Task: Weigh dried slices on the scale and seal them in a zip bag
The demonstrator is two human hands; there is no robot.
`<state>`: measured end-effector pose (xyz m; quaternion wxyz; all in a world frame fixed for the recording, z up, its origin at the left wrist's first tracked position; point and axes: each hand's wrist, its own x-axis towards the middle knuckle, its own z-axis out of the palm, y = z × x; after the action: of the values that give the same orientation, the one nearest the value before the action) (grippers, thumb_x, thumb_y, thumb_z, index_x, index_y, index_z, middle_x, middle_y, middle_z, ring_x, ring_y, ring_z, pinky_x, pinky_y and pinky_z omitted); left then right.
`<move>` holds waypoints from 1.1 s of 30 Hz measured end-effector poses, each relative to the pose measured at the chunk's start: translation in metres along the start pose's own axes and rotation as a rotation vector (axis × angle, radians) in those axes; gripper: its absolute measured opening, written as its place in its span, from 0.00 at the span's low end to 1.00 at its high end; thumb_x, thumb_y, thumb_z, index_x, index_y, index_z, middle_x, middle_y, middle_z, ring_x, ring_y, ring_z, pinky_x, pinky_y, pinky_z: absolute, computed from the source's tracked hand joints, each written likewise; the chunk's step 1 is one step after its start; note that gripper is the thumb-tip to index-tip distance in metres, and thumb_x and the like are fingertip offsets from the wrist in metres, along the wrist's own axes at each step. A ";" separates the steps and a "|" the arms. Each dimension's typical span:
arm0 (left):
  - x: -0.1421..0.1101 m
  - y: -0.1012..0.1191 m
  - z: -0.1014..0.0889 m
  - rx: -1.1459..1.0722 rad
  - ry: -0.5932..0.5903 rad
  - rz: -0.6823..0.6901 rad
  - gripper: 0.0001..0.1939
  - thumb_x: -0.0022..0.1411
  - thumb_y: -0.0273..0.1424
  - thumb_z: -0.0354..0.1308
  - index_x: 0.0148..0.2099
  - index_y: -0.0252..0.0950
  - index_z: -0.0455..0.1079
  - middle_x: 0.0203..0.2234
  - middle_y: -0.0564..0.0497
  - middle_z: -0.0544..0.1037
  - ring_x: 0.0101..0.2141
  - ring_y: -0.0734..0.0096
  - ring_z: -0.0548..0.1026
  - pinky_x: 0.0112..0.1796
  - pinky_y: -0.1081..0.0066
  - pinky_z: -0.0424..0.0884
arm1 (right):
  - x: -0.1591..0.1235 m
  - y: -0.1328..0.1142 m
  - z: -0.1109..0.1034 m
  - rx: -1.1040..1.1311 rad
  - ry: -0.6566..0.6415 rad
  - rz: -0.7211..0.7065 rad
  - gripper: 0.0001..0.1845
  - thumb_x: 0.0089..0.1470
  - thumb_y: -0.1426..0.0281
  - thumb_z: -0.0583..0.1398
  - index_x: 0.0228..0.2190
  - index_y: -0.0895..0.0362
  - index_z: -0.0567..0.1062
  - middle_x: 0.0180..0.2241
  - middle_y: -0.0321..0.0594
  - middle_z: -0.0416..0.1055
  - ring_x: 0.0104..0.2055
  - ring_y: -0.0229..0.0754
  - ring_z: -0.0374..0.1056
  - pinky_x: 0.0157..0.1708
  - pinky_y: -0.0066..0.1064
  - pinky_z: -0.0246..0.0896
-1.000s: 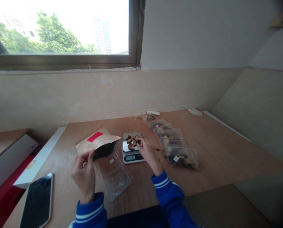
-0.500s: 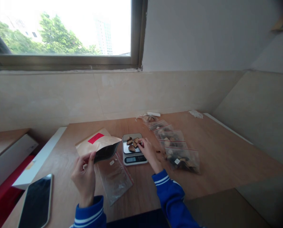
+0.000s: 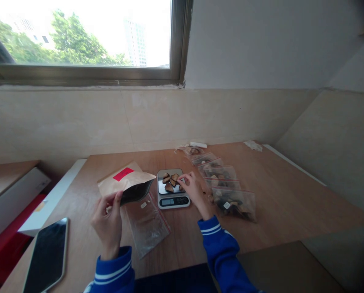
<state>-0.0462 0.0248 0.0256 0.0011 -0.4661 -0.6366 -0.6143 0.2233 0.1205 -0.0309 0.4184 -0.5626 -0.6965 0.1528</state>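
Observation:
My left hand (image 3: 107, 221) is closed on the rim of a brown paper pouch (image 3: 133, 179), whose dark-lined mouth gapes toward me. A red label (image 3: 123, 174) marks its paper side. My right hand (image 3: 195, 191) hovers at the right edge of a digital kitchen scale (image 3: 174, 202), thumb and fingers slightly apart, with nothing visible between them. Several dried mushroom pieces (image 3: 168, 187) lie on the scale's shiny plate, one just under my right fingertips. In front of the pouch, a clear zip bag (image 3: 148, 232) with a small white tag lies flat.
Several filled zip bags (image 3: 235, 205) overlap in a row right of the scale, running back toward the wall. A phone (image 3: 49, 254) lies at the table's left. Crumpled white material (image 3: 253, 145) sits near the back edge. Small crumbs (image 3: 210, 198) lie beside the bags.
My right fingers have loosened and drawn slightly right, leaving a mushroom piece on the plate's right side. My left hand still holds the pouch. The view has shifted slightly.

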 end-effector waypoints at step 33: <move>0.000 0.004 -0.010 0.007 0.054 -0.030 0.17 0.58 0.46 0.60 0.32 0.36 0.73 0.27 0.53 0.73 0.29 0.70 0.70 0.32 0.70 0.66 | -0.020 0.062 -0.037 -0.348 -0.156 0.005 0.07 0.54 0.78 0.57 0.32 0.58 0.75 0.34 0.43 0.75 0.40 0.45 0.69 0.44 0.36 0.62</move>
<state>-0.0493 0.0164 0.0313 0.0107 -0.4400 -0.6453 -0.6244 0.2921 0.1123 -0.0588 0.2590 -0.6146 -0.7414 0.0741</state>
